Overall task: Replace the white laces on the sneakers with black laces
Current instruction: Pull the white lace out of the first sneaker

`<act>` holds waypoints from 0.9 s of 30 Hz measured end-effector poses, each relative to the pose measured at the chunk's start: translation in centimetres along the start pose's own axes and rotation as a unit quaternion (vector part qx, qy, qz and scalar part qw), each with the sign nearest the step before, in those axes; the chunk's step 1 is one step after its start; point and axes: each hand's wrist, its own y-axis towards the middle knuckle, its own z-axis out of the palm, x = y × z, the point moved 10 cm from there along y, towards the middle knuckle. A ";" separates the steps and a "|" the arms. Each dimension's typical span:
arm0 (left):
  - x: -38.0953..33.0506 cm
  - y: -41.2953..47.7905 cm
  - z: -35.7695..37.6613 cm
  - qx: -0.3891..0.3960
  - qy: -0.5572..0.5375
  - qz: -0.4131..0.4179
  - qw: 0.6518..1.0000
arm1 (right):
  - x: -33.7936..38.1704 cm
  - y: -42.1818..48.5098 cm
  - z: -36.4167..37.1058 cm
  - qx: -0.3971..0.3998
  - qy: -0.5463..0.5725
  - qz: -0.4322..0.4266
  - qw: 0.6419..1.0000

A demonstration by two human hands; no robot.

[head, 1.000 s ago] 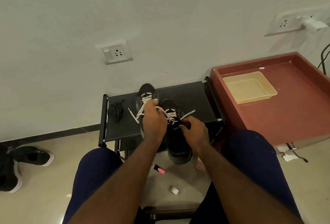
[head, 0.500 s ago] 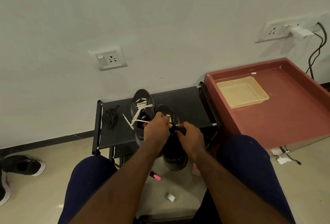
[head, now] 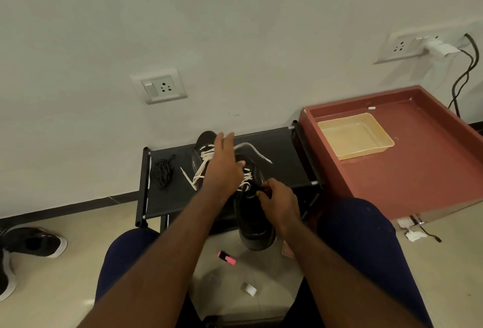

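Directly under both hands, on the black shoe rack (head: 277,155), stand the two dark sneakers: the far sneaker (head: 205,139) lies beneath the fingertips of the left hand (head: 222,168), and the near sneaker (head: 252,225) lies under the right hand (head: 281,203), its heel overhanging the rack's front edge. Left hand: fingers straight and spread, reaching away from the person over the lacing; no grip is plainly visible. Right hand: fingers curled, pinching the near sneaker at its throat, just beside the top eyelets. Task status, as judged: early. White laces (head: 203,155) remain threaded in both sneakers, untied and slack; one white lace strand (head: 257,153) arcs free beyond the left hand, toward the right. The black laces (head: 162,173) lie bundled on the rack, well to the left of the left hand, untouched. Remaining: complete removal of the white laces from both sneakers, then threading of the black laces. Change against half a second earlier: the left hand was then curled beside the right hand at the near sneaker's throat; it has since opened and swung outward, and the free strand, not visible then, now trails past it. The right hand keeps its pinch.
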 end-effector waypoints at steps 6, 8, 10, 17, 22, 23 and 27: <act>4.8 -6.6 2.8 -0.016 0.045 -0.084 0.995 | 0.6 -0.3 -0.1 -0.001 0.000 -0.029 1.000; 6.5 -8.0 5.0 0.020 0.047 -0.106 0.993 | 0.7 -0.5 0.0 0.003 0.004 -0.035 0.999; 6.9 -8.2 5.6 0.022 0.040 -0.111 0.993 | 0.7 -0.7 0.1 0.011 0.001 -0.037 0.999; 7.7 -7.6 4.9 -0.043 -0.026 -0.105 0.993 | -0.5 -1.1 -0.4 0.012 0.033 0.012 0.999; 8.0 -7.0 4.3 -0.053 -0.099 -0.124 0.986 | -0.3 -1.2 -1.3 -0.013 0.053 0.028 0.998; 7.9 -7.0 4.3 -0.055 -0.091 -0.121 0.987 | 0.8 -1.4 -1.3 -0.015 0.004 -0.012 1.000; 8.0 -7.0 4.7 -0.050 -0.070 -0.107 0.991 | 6.4 -1.9 0.1 0.020 -0.139 -0.188 0.972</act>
